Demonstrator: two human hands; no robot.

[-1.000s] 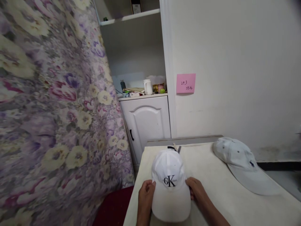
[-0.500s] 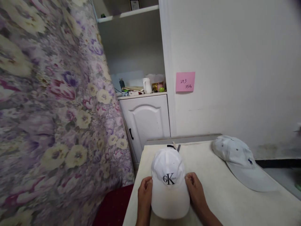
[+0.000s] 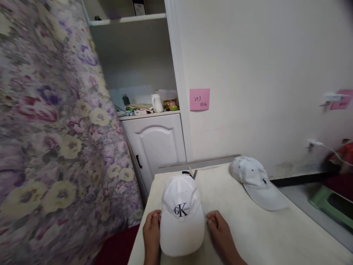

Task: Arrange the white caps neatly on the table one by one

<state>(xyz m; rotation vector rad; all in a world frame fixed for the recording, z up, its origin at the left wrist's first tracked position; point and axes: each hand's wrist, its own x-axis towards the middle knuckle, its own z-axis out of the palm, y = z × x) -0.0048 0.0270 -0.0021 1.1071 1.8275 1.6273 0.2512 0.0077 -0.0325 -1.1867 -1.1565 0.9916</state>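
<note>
A white cap (image 3: 182,215) with a black "CK" logo lies on the cream table (image 3: 248,235), brim towards me. My left hand (image 3: 151,232) has its fingers curled against the cap's left side. My right hand (image 3: 219,230) sits at the cap's right side with its fingers bent inward at the brim's edge; whether they press it or stand a hair off I cannot tell. A second, pale blue cap (image 3: 255,180) lies farther back on the right of the table, out of reach of both hands.
A flowered purple curtain (image 3: 55,129) hangs at the left. Behind the table stands a white cabinet (image 3: 156,141) with a mug and small items on top. A pink note (image 3: 199,99) is stuck on the wall. A green stool (image 3: 329,202) stands at the right.
The view has swung to the right, so everything sits farther left in frame. My right hand has drawn slightly outward from the white cap's side. Neither cap has moved on the table.
</note>
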